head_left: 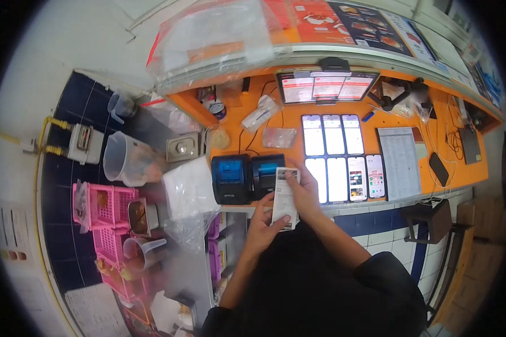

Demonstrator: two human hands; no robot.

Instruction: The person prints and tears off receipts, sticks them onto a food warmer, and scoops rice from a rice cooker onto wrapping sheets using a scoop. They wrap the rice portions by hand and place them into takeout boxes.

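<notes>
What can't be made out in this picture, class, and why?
All in the head view:
- Printed slip: its text, too small and blurred.
- Right hand: fingers behind the slip, hidden by it.
- Monitor: its words, too small.
- Clear plastic tub: its contents, blurred.
- Cartons, right side: cut off by the dark edge.

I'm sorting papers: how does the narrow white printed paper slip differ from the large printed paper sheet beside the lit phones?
The slip is small and narrow; the sheet is far larger and wider. The left hand and right hand hold the slip, while the sheet lies on the orange counter. Both are pale with dark print.
</notes>
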